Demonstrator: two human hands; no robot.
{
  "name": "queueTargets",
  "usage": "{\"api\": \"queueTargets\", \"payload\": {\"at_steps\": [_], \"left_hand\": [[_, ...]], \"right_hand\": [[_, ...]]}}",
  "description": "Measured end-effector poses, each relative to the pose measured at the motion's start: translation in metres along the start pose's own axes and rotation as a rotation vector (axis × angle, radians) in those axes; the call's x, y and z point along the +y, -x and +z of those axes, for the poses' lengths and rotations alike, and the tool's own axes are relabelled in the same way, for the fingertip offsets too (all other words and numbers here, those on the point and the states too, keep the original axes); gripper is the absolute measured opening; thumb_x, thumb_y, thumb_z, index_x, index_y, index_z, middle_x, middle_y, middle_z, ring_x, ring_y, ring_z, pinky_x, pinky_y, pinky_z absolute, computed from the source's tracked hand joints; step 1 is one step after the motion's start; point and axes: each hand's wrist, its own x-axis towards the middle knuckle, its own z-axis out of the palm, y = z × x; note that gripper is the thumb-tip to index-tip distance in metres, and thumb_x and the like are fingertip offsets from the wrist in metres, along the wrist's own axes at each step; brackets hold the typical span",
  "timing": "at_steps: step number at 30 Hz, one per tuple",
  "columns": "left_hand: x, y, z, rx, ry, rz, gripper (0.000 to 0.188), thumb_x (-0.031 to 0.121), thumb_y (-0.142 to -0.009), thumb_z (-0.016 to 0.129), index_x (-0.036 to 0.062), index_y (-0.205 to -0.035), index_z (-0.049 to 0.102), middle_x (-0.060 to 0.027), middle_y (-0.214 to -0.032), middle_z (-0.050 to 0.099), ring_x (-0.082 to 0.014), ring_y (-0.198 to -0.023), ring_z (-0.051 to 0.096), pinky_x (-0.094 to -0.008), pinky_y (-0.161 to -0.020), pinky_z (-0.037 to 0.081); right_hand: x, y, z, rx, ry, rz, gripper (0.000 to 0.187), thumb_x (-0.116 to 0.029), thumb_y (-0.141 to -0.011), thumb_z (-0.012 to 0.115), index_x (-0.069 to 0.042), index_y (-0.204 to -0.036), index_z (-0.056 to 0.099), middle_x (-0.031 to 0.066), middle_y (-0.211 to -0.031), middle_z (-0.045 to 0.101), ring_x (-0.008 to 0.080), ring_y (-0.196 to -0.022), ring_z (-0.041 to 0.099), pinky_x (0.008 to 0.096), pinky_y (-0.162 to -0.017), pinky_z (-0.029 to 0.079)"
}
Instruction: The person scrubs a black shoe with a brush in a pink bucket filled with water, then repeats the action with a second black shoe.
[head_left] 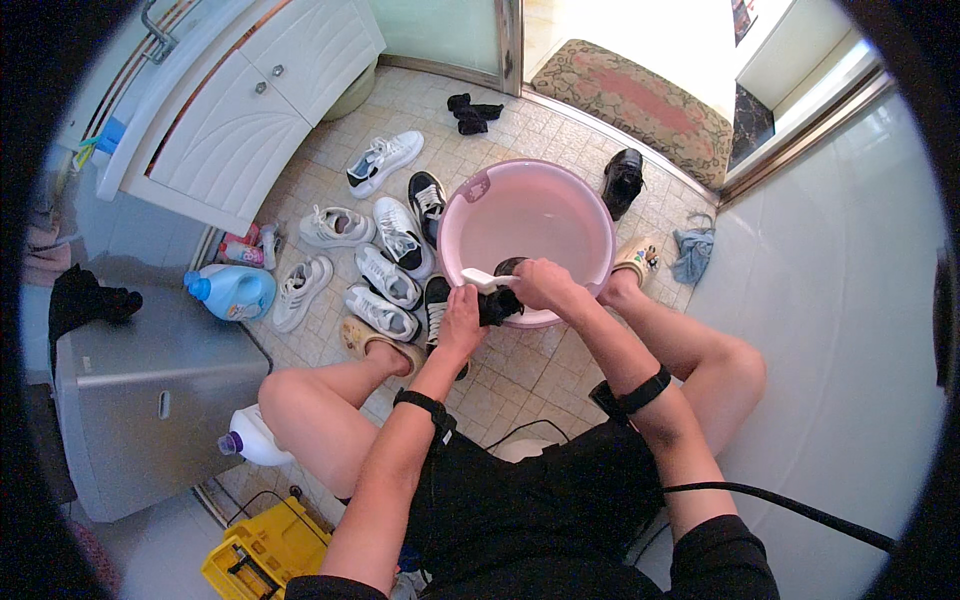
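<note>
Over the near rim of a pink basin (447,235) holding cloudy water, my left hand (462,320) is closed on a black shoe (497,308). My right hand (545,284) grips a white brush (484,277) lying across the top of that shoe; its bristles cannot be made out. The matching-looking black shoe (623,182) stands on the floor beyond the basin's right side. Left of the basin are a black-and-white sneaker (427,200) and a dark sneaker with pale laces (437,305), the latter partly under my left forearm.
Several white sneakers (380,275) spread across the tiles at left. Black socks (473,114) lie behind the basin, a blue cloth (692,252) at right. A blue detergent bottle (232,292), white jug (255,436), grey box (160,400) and yellow case (265,550) line my left side.
</note>
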Motion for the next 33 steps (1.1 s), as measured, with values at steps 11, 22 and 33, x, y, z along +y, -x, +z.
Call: {"api": "queueTargets", "payload": {"at_steps": [11,22,33], "left_hand": [[0.008,-0.004,-0.002,-0.031,0.037,0.016,0.068,0.003,-0.058,0.076,-0.0008,-0.114,0.039,-0.0202,-0.115,0.047,-0.0382,-0.115,0.043,-0.0421,-0.099,0.039],[0.01,-0.002,-0.009,-0.139,0.071,-0.144,0.071,0.014,-0.062,0.078,0.0011,-0.121,0.04,-0.0231,-0.116,0.047,-0.0431,-0.11,0.045,-0.0472,-0.092,0.04],[-0.01,-0.003,-0.003,-0.147,0.171,-0.369,0.083,0.04,-0.062,0.079,0.001,-0.125,0.043,-0.0216,-0.109,0.053,-0.0383,-0.105,0.052,-0.0434,-0.091,0.043]], "right_hand": [[0.109,-0.032,0.049,0.195,0.038,0.206,0.025,-0.018,-0.08,0.055,-0.004,-0.094,0.07,0.0187,-0.092,0.068,0.0344,-0.087,0.067,0.043,-0.075,0.054],[0.174,-0.041,0.071,-0.059,0.175,0.208,0.024,-0.017,-0.077,0.058,-0.004,-0.093,0.07,0.0157,-0.094,0.069,0.0297,-0.089,0.067,0.0406,-0.073,0.054],[0.169,-0.046,0.096,0.145,0.083,0.222,0.026,-0.015,-0.079,0.052,-0.001,-0.093,0.069,0.0208,-0.093,0.067,0.0344,-0.09,0.066,0.044,-0.078,0.053]]}}
